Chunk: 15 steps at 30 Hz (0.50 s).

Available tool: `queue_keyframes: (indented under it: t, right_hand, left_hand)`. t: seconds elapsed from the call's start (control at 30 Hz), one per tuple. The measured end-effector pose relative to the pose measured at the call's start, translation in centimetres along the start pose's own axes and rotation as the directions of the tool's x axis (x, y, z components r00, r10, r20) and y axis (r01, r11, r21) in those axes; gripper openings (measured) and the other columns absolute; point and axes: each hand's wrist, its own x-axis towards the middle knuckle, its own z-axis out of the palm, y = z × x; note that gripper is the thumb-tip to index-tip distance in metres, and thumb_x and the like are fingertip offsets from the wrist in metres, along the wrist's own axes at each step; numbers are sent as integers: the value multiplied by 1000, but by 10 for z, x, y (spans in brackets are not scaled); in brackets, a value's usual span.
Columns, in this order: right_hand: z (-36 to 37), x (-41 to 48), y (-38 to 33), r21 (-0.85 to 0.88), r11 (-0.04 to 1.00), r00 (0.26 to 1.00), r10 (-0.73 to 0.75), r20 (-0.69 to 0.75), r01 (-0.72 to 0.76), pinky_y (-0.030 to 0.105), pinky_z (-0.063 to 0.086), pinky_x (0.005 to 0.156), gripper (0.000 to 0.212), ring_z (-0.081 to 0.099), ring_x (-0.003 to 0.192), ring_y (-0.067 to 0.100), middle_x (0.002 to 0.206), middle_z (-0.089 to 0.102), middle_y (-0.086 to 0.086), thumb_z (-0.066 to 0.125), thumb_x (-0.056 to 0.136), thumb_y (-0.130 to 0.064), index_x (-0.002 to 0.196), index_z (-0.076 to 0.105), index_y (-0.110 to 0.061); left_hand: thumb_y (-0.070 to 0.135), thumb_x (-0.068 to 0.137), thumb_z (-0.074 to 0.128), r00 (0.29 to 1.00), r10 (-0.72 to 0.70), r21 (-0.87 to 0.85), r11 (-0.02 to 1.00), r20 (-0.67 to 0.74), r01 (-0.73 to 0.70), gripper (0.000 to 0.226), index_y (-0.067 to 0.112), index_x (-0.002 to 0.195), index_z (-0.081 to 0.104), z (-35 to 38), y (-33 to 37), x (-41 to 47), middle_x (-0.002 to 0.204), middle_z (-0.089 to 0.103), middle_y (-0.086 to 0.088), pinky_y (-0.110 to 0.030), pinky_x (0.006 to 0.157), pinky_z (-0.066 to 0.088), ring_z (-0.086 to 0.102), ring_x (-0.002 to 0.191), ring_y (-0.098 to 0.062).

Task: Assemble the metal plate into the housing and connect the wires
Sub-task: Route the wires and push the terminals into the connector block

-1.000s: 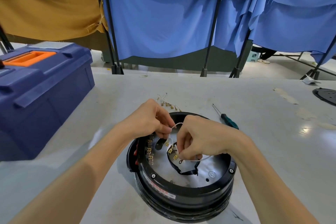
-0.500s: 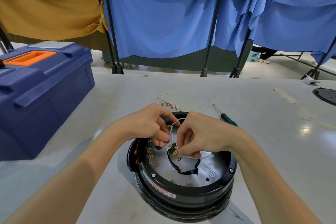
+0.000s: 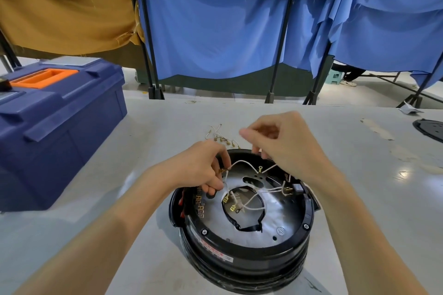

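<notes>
While the blue toolbox [image 3: 60, 115] is sitting at the left edge of the bench [image 3: 359, 199], the left hand [image 3: 201, 170] is pinching the gold end of a white wire [image 3: 242, 162], its fingers curled tight on it. The black housing [image 3: 239, 246] is standing near the front edge, in the middle, and the shiny metal plate [image 3: 280, 215] is already lying inside it. The right hand [image 3: 285, 146] is hovering over the back rim, its fingers bent and seeming to pinch the same wire further along. To do this well, the person is likely needing to hold the wire loose, line the gold end up straight and push gently.
</notes>
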Motion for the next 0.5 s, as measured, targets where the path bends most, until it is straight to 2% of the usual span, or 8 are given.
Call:
queue_keyframes:
  t: [0.03, 0.1, 0.13, 0.2, 0.27, 0.3, 0.4, 0.5]
  right_hand:
    - [2, 1, 1, -75, 997, 1000, 16, 14, -15, 27, 55, 66, 20, 64, 61, 6, 68, 71, -7, 70, 87, -39, 83, 77, -20]
    - [12, 2, 6, -210, 976, 977, 90, 193, -48, 29, 55, 76, 27, 66, 77, 7, 82, 73, -6, 71, 85, -42, 91, 77, -17]
    - [18, 2, 8, -244, 968, 957, 120, 264, -54, 29, 55, 77, 29, 66, 79, 9, 84, 73, -3, 72, 84, -42, 93, 77, -15]
    - [25, 2, 10, -242, 969, 948, 125, 293, -53, 21, 53, 64, 26, 67, 71, 12, 76, 72, -1, 72, 86, -38, 90, 77, -12]
    - [25, 3, 13, -144, 984, 946, 144, 291, -106, 15, 45, 47, 18, 67, 56, 15, 65, 71, 3, 69, 91, -25, 85, 75, -9]
    - [24, 2, 14, -114, 984, 936, 164, 311, -134, 13, 42, 43, 17, 66, 50, 16, 62, 70, 5, 67, 92, -20, 84, 73, -8]
    - [21, -1, 13, -138, 977, 888, 204, 412, -161, 14, 44, 45, 16, 63, 45, 13, 59, 70, 8, 66, 93, -15, 81, 72, -6]
    - [25, 1, 7, -275, 958, 879, 201, 433, -83, 26, 55, 60, 17, 67, 59, 19, 64, 70, 5, 67, 91, -16, 75, 70, -11]
  left_hand:
    - [-8, 75, 74, 1000, 0, 3, 1000, -5, 0, 29, 12, 91, 59, -1, 0, 0, 64, 68, -9, -21, 52, 51, 66, 50, -19]
    - [-8, 74, 76, 1000, -3, -14, 1000, -8, 3, 25, 10, 86, 62, -3, 0, -1, 60, 69, -6, -21, 52, 52, 68, 53, -21]
    - [-8, 74, 76, 1000, -5, -30, 1000, -5, 5, 24, 10, 84, 62, -3, 0, -1, 60, 69, -6, -22, 53, 53, 69, 54, -22]
    - [-7, 75, 75, 1000, -4, -59, 998, 4, 4, 22, 9, 83, 63, -3, 0, -3, 61, 70, -7, -22, 54, 54, 70, 56, -22]
    - [-5, 80, 72, 1000, 11, -107, 994, 17, -9, 15, 7, 85, 64, -4, -1, -6, 63, 71, -10, -23, 56, 55, 70, 57, -22]
    - [-4, 84, 69, 1000, 20, -126, 992, 21, -18, 11, 6, 86, 65, -5, -1, -7, 65, 72, -10, -24, 57, 56, 70, 57, -22]
    - [-7, 89, 61, 1000, 31, -121, 992, 6, -30, 13, 3, 83, 67, -7, -1, -9, 62, 70, -9, -23, 54, 54, 67, 53, -20]
    - [-9, 88, 59, 1000, 21, -59, 998, -23, -23, 19, 5, 78, 67, -2, 1, -8, 59, 66, -8, -23, 50, 52, 63, 48, -18]
